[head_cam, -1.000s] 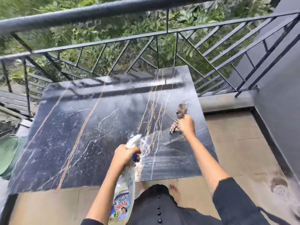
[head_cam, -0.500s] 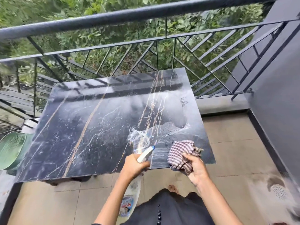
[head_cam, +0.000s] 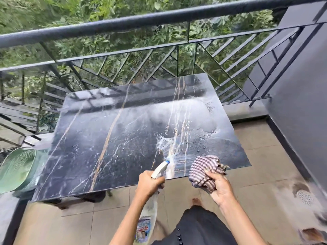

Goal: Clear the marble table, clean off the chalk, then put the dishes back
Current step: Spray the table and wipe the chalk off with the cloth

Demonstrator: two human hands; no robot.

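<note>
Far left, low down just beside the table's left edge, there's a green mesh-looking thing [head_cam: 16, 168]; honestly can't tell what it is. Then the dark marble table [head_cam: 99, 138] takes up most of the middle, standing right up against the black railing [head_cam: 141, 23] on the far side, with leafy greenery beyond. The top has nothing standing on it, just white and tan veins and a hazy whitish film across the middle and far part.

Near edge, right of centre: the left hand [head_cam: 149, 183] is wrapped round the neck of a spray bottle [head_cam: 150, 209], white nozzle aimed out over the table, bottle body hanging below the table edge. A wet, foamy splash [head_cam: 174, 144] sits on the marble just past the nozzle, with a damp, beaded area spreading to its right.

Just beside that, the right hand [head_cam: 220, 187] is clutching a bunched-up checked cloth [head_cam: 203, 171], held at the near edge of the table; can't tell if it touches the marble.

Far right, a round floor drain [head_cam: 304, 197] in the tiles near the grey wall [head_cam: 300, 85].
</note>
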